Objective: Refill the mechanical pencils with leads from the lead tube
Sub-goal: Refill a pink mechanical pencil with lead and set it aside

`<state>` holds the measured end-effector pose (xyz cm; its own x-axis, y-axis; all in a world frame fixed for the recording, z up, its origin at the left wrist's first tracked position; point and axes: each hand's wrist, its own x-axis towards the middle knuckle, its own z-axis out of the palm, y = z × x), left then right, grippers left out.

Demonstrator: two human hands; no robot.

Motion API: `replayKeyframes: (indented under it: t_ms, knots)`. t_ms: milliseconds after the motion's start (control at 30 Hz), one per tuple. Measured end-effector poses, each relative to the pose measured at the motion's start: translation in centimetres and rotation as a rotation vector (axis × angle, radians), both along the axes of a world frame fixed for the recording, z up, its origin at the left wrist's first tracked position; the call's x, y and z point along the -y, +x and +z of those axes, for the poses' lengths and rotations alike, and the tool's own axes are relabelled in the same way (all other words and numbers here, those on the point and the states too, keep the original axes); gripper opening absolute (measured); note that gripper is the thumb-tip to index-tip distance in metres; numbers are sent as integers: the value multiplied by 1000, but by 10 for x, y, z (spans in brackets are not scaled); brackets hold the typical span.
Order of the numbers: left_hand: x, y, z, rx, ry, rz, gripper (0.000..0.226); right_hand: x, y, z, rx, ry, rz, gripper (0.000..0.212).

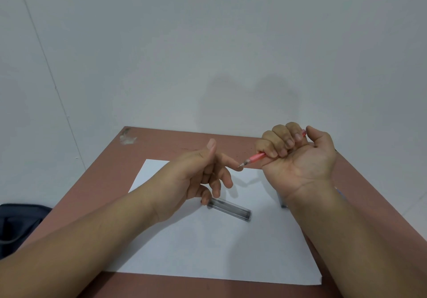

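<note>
My right hand [298, 156] is turned palm up above the table, its fingers curled round a pink mechanical pencil [255, 158]. The pencil's metal tip points left. My left hand [203, 175] hovers just left of it, thumb raised, and its index fingertip touches the pencil's tip. The other left fingers hang loosely curled and hold nothing. A clear lead tube [231, 210] with a dark end lies flat on the white sheet of paper [208, 247], just below my left hand. A second dark pencil-like object [282, 201] pokes out from behind my right wrist, mostly hidden.
The paper lies on a reddish-brown table [97, 193] that stands against a white wall. A dark bag [16, 223] sits beside the table at the left. A scuffed patch [127, 137] marks the far left corner.
</note>
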<state>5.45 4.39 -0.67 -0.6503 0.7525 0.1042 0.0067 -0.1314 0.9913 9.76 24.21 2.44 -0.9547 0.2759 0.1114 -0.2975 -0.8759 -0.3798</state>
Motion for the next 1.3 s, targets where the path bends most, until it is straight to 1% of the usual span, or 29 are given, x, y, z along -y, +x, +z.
replayKeyframes:
  t_ms: [100,167,233,333,500,633,867,1067,1167,1300]
  knots:
    - [0,0,-1,-10,2,5,57,1,0,1,3,-4,9,35]
    - [1,0,-1,-20,7,10,45,1,1,1,5,-3,13,36]
    - [2,1,-1,-37,-1,16,34,1,1,0,4,-6,16,35]
    - [3,2,-2,-62,-19,28,24,1,1,1,-8,9,5,25]
    - [1,3,-2,-68,-14,29,22,2,1,1,-13,35,4,27]
    - [0,4,-2,-102,2,43,17,2,2,2,-19,65,3,24]
    - [-5,4,-5,-173,2,119,11,4,3,3,-23,56,15,24]
    - [-7,5,-5,-188,-2,160,7,8,3,1,-30,51,32,27]
    - [-7,5,-5,-199,-7,174,5,10,3,1,-19,41,35,34]
    - [-7,6,-3,-193,-17,207,7,12,4,-1,-26,33,60,37]
